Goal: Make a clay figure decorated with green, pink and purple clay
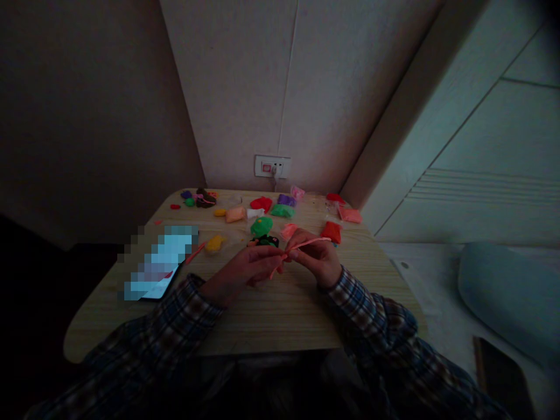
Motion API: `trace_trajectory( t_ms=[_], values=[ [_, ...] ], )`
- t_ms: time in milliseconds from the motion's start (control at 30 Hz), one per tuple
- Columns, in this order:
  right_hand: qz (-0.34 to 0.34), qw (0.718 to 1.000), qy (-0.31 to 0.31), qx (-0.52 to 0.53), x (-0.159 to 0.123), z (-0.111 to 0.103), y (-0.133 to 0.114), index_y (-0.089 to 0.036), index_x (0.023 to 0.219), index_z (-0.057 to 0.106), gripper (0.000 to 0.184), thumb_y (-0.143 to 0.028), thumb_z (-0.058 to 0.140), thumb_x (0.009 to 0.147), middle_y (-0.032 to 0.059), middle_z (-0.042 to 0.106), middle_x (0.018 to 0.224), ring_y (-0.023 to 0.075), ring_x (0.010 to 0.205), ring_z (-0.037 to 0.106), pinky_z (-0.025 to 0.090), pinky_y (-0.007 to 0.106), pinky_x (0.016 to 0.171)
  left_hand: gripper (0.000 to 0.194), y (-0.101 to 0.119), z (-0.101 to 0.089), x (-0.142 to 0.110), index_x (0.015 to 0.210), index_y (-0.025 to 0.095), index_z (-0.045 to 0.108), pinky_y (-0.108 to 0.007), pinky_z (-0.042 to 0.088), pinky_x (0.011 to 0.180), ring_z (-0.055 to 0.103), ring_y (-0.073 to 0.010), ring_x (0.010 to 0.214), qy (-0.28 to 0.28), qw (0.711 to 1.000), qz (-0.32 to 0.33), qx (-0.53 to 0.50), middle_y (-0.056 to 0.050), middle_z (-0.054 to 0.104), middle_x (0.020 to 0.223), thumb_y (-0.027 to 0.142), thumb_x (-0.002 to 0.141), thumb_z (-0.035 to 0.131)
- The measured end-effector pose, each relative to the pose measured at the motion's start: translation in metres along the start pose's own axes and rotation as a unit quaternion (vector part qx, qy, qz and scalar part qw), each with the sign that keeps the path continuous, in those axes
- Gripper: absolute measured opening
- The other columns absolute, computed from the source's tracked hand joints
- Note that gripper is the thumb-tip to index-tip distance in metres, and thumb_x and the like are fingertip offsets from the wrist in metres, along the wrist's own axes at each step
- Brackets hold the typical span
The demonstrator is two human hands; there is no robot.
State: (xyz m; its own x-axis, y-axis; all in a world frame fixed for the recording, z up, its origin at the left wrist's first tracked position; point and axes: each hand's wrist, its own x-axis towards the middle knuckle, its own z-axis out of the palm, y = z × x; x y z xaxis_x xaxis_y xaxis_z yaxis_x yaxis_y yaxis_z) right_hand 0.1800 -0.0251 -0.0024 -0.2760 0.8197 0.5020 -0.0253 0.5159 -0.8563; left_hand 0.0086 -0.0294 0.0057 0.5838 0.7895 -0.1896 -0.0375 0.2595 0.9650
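Note:
Between my two hands, above the front half of the small wooden table (pixel 280 326), is a thin pink strip of modelling clay (pixel 315 241). My left hand (pixel 249 267) pinches it near its lower end, which hangs down below the fingers. My right hand (pixel 317 259) has thumb and fingers closed on the strip, and its long end sticks out to the upper right. Just behind the hands lie a green clay lump (pixel 261 226), a dark piece with green and pink bits (pixel 265 241) and a pink clay packet (pixel 289 231).
Several clay packets line the table's back, among them a purple one (pixel 286 200) and a peach one (pixel 235 214). A red packet (pixel 331 232) lies right of the hands. A lit tablet or phone (pixel 164 262) is at left, near yellow clay (pixel 214 243). A wall socket (pixel 272 167) holds a plug.

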Motion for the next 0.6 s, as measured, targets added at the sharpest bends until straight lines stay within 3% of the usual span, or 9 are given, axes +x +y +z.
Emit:
trace_trajectory(
  t_ms=[233, 367, 600],
  values=[
    [0.006, 1.0, 0.015, -0.019, 0.0006, 0.0005, -0.0015, -0.02, 0.067, 0.061, 0.018, -0.037, 0.062, 0.074, -0.0001, 0.055, 0.065, 0.0137, 0.066, 0.051, 0.042, 0.029, 0.065, 0.021, 0.0017, -0.0003, -0.0009, 0.071, 0.015, 0.053, -0.017, 0.017, 0.039, 0.029, -0.0019, 0.044, 0.03, 0.999, 0.013, -0.009, 0.007, 0.043, 0.058, 0.031, 0.065, 0.066],
    [0.006, 0.999, 0.034, -0.01, 0.0013, 0.0005, -0.0019, -0.019, 0.066, 0.061, 0.018, -0.036, 0.063, 0.073, 0.0003, 0.055, 0.066, 0.0136, 0.065, 0.051, 0.042, 0.029, 0.065, 0.025, 0.0025, 0.0015, -0.0014, 0.076, 0.016, 0.054, -0.017, 0.017, 0.038, 0.027, -0.0018, 0.042, 0.028, 0.999, 0.014, -0.028, 0.007, 0.041, 0.055, 0.033, 0.063, 0.067],
    [0.001, 0.999, 0.048, 0.006, 0.0012, 0.0008, -0.0015, -0.019, 0.068, 0.061, 0.014, -0.032, 0.063, 0.073, -0.0004, 0.054, 0.066, 0.0127, 0.065, 0.05, 0.042, 0.028, 0.064, 0.026, 0.0045, 0.0, -0.0026, 0.064, 0.014, 0.05, -0.017, 0.018, 0.04, 0.029, -0.0035, 0.045, 0.062, 0.995, 0.054, 0.054, 0.007, 0.038, 0.052, 0.035, 0.064, 0.066]
  ],
)
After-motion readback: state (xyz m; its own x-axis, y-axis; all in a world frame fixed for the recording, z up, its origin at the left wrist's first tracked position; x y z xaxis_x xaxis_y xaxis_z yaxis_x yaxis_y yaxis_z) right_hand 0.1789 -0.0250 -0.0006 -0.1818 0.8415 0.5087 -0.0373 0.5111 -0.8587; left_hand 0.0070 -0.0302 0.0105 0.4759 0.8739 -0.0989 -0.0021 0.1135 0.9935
